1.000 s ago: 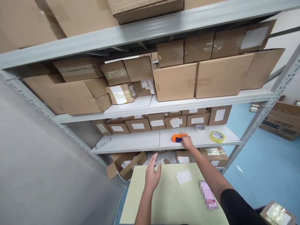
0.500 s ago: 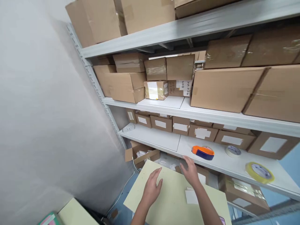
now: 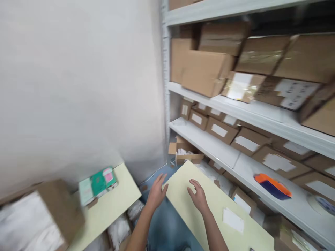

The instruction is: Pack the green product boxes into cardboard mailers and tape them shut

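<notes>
My left hand (image 3: 157, 191) is held in the air by the left edge of the pale yellow table (image 3: 188, 212), fingers apart and nothing in them. Over the same table hovers my right hand (image 3: 198, 196), also open and holding nothing, its palm turned toward the left hand. White paper cards (image 3: 233, 220) lie on the table to the right of my right forearm. On the shelf beyond sits an orange and dark blue tape dispenser (image 3: 272, 186), apart from both hands.
Metal shelving (image 3: 206, 99) with cardboard boxes (image 3: 204, 71) runs along the right. An open carton (image 3: 188, 157) stands on the floor by the shelf's end. At left, a second table (image 3: 115, 198) bears green packets (image 3: 99, 182) and a large blurred box (image 3: 56, 209). A white wall rises behind.
My view has swung left, bringing the second table and large box into sight. The shelving has shifted right in the picture. Both hands remain open and empty.
</notes>
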A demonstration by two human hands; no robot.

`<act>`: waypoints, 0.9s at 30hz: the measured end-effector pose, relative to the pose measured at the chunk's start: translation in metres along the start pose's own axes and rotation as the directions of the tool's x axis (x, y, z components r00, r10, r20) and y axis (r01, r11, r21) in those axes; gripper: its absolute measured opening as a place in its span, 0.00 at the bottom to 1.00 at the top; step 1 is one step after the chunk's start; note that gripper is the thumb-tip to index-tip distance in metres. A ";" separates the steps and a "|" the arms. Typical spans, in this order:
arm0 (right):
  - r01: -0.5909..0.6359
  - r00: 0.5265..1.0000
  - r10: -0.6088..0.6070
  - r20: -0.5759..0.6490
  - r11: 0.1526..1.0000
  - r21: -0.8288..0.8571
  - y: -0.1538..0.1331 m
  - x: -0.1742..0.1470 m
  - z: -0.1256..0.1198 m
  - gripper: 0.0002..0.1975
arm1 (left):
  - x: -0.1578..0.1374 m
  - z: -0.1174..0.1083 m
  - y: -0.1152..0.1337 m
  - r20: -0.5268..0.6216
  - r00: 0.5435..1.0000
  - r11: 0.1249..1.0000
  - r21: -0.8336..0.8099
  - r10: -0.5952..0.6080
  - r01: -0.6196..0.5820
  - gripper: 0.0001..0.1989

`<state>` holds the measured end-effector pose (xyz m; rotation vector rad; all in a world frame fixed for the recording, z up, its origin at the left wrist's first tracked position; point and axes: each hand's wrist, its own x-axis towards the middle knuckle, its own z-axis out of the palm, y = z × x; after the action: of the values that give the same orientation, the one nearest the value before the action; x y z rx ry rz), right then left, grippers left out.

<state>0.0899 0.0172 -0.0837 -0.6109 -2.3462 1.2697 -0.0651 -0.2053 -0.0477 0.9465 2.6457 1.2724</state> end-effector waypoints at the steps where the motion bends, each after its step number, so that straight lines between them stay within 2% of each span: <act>1: 0.012 0.999 -0.013 0.047 1.000 0.006 -0.009 0.003 0.016 0.20 | -0.005 -0.014 -0.011 -0.023 0.999 1.000 -0.001 -0.026 0.026 0.26; 5: 0.068 0.971 -0.073 0.228 0.997 0.029 -0.051 0.017 0.091 0.21 | -0.027 -0.072 -0.061 -0.144 0.980 0.990 -0.008 -0.140 0.141 0.26; 11: 0.184 0.888 -0.193 0.418 0.981 0.061 -0.113 0.034 0.217 0.22 | -0.063 -0.151 -0.149 -0.296 0.912 0.956 -0.011 -0.283 0.293 0.25; 15: 0.182 0.824 -0.211 0.526 0.977 0.108 -0.149 0.045 0.300 0.24 | -0.082 -0.195 -0.200 -0.363 0.868 0.936 -0.031 -0.338 0.352 0.25; 18: 0.163 0.773 -0.212 0.599 0.977 0.136 -0.175 0.053 0.357 0.27 | -0.092 -0.224 -0.226 -0.382 0.840 0.915 -0.039 -0.386 0.403 0.25; 22: 0.159 0.753 -0.220 0.620 0.975 0.152 -0.199 0.061 0.416 0.30 | -0.102 -0.246 -0.251 -0.399 0.802 0.885 -0.054 -0.443 0.462 0.25; 25: 0.142 0.776 -0.211 0.595 0.977 0.161 -0.202 0.067 0.445 0.30 | -0.105 -0.242 -0.272 -0.395 0.789 0.870 -0.058 -0.470 0.489 0.25; 27: 0.134 0.798 -0.208 0.565 0.976 0.171 -0.197 0.070 0.459 0.29 | -0.102 -0.231 -0.289 -0.363 0.799 0.867 -0.053 -0.479 0.495 0.24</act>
<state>-0.2499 -0.3511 -0.1383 0.0617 -2.6821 1.6764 -0.1972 -0.5575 -0.1257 -0.0164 2.9080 1.3532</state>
